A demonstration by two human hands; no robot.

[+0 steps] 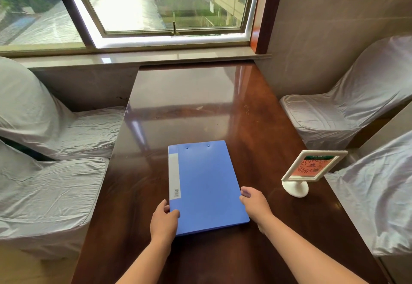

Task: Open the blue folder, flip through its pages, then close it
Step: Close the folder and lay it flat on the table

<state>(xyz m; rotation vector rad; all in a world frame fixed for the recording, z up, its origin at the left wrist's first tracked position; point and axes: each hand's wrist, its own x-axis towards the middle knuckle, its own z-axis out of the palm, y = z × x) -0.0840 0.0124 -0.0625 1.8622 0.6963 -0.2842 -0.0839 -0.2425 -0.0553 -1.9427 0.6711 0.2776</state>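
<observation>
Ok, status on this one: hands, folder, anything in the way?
Left hand gripping the near-left corner of the blue folder, right hand at its right edge. Folder closed, flat on table. White sign stand off right, clear.

1. Blue folder: plain mid-blue cover, pale grey strip along spine edge bearing a small black-and-white barcode.
2. Table: glossy dark reddish-brown, whitish window glare across the far half.
3. Sign stand: white frame and base; insert salmon-red with a dark speckled pattern, green band on top.
4. Chair covers: uniform pale grey, creased.
5. Window frame: white inner, dark outer.
</observation>
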